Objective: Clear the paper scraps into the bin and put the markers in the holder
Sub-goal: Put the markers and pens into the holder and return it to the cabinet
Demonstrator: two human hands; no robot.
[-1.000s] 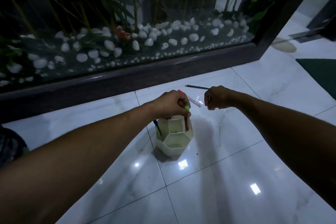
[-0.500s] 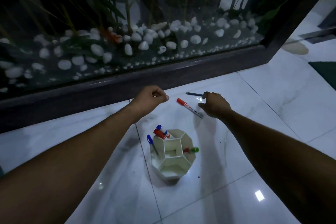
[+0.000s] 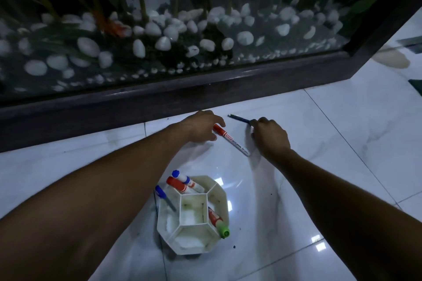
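Observation:
A white honeycomb holder (image 3: 225, 201) stands on the tiled floor near me. In it lean a blue-capped marker (image 3: 182, 178), a red-capped marker (image 3: 175, 184), a blue pen (image 3: 164, 197) and a green-capped marker (image 3: 221, 224). Beyond it a red-capped whiteboard marker (image 3: 236, 145) lies flat on the floor. My left hand (image 3: 201, 126) pinches its cap end between thumb and fingers. My right hand (image 3: 270, 138) has its fingers curled over one end of a dark blue pen (image 3: 238, 118) lying further back. No paper scraps or bin are in view.
A glass-fronted planter with white pebbles and plant stems runs along the back, on a dark raised frame (image 3: 159, 98) just behind the hands. A dark green mat (image 3: 416, 85) shows at the right edge. White marble tiles (image 3: 331, 143) spread to the right.
My left hand left the holder, where the green-capped marker now stands, and reached forward to the red marker. My right hand shifted onto the blue pen. The view tilted down.

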